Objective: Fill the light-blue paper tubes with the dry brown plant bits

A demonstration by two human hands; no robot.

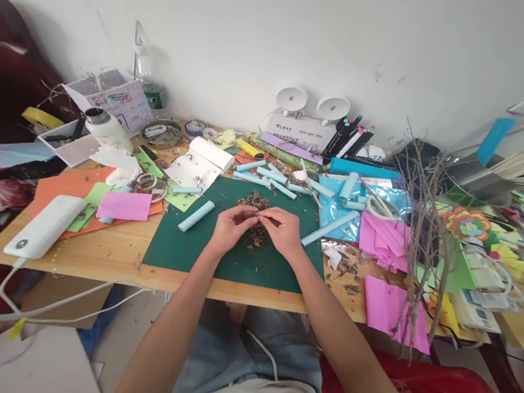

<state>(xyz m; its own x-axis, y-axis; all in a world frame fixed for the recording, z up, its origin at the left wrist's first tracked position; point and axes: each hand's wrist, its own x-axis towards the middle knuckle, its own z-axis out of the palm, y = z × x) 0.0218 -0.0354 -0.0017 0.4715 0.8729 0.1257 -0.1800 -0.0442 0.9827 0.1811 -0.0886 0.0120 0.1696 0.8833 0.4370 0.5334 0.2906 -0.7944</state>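
Both hands meet over a dark green cutting mat [186,250] on the wooden table. My left hand [231,226] and my right hand [282,227] are closed in pinches on a thin brown twig [259,214] held between them. Under and behind the hands lies a pile of brown twig scraps [253,202]. A rolled light blue paper tube [196,216] lies on the mat to the left of my left hand. Another long blue tube [328,228] lies right of my right hand.
Several blue paper tubes [269,176], pink paper sheets [381,241], bare branches [424,225], scissors [381,205], markers [346,134], a white power bank [44,226], an open notebook [198,165], a flask [107,131] and boxes crowd the table. The wall stands behind.
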